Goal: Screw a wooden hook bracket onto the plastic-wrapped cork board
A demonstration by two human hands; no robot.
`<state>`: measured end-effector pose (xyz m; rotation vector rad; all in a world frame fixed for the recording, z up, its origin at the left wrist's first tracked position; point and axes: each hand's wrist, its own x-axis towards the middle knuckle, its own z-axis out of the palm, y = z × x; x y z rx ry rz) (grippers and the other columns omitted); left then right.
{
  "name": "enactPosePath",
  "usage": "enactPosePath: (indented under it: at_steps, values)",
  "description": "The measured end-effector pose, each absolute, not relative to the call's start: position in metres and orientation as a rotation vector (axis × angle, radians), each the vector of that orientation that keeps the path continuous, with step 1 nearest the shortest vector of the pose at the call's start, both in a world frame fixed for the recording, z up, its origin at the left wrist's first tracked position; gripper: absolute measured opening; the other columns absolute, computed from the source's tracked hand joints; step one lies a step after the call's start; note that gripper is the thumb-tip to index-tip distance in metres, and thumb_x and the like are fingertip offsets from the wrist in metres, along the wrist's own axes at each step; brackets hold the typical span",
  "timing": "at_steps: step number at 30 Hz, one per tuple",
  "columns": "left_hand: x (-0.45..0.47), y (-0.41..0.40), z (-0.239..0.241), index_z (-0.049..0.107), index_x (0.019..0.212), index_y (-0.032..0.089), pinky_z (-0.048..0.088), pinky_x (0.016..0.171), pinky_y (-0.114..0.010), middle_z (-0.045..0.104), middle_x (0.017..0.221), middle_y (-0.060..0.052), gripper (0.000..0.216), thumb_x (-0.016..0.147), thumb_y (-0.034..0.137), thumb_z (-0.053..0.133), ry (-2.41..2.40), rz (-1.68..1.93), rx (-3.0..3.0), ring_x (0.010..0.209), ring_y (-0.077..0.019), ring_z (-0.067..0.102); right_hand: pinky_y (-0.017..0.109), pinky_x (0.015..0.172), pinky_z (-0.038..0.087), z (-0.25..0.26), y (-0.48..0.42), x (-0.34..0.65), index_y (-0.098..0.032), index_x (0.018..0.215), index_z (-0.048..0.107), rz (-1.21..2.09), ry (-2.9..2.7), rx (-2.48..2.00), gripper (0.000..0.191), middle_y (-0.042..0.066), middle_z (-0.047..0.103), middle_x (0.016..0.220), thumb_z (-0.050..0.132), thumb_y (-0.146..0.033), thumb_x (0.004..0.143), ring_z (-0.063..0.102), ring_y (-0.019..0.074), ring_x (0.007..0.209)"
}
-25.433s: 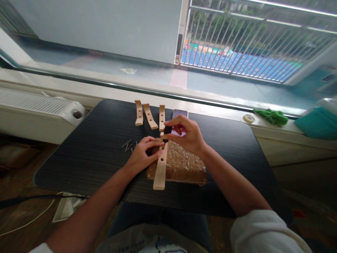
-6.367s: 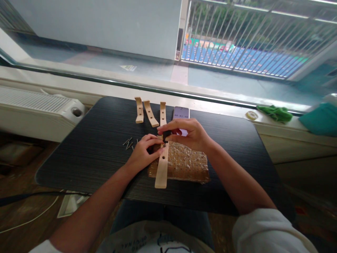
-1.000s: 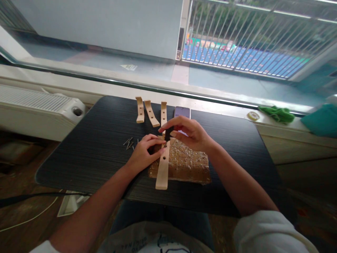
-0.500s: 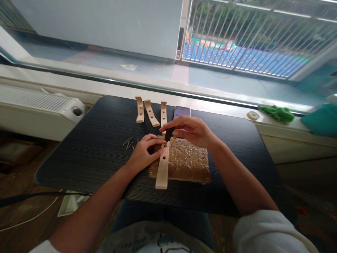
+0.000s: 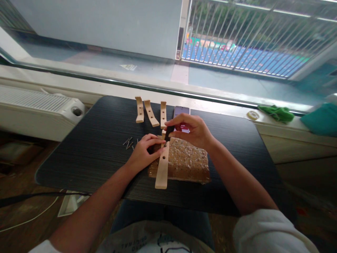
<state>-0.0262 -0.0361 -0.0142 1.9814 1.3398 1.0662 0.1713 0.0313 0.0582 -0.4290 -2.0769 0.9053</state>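
The black bench (image 5: 86, 140) carries everything, and its things lie where they did half a second ago; near its front edge sits the brown block (image 5: 188, 160), wrapped in shiny tape and pitted with small holes; the right hand (image 5: 193, 130) has changed, its thumb and forefinger, spread looser then, now closed in a grip on the black handle; the left hand (image 5: 146, 149) matches the earlier view, its grip holding the upper half of the wooden strip (image 5: 162, 172), which lies over the block's left side; beyond are three loose strips (image 5: 151, 114) and the phone (image 5: 182, 110); the black handle (image 5: 170, 133) stands close above the strip's upper hole, its tip unclear; thin screws (image 5: 128, 143) lie beside the left hand.
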Motion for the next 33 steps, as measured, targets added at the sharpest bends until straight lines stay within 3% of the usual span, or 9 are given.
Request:
enactPosePath:
  at_steps: [33]
  values:
    - [-0.025,-0.036,-0.014,0.072,0.098,0.02,0.049,0.086,-0.037,0.061,0.096,-0.005,0.021,0.081,0.03,0.064,1.331,1.06,1.983,0.094,-0.0207,0.059,0.023,0.049,0.038,0.047,0.02,0.157,-0.021,0.084,0.054,0.426,-1.958,-0.581,0.021,-0.006,0.051,0.067,0.071,-0.03,0.076,0.041,0.0058,0.052]
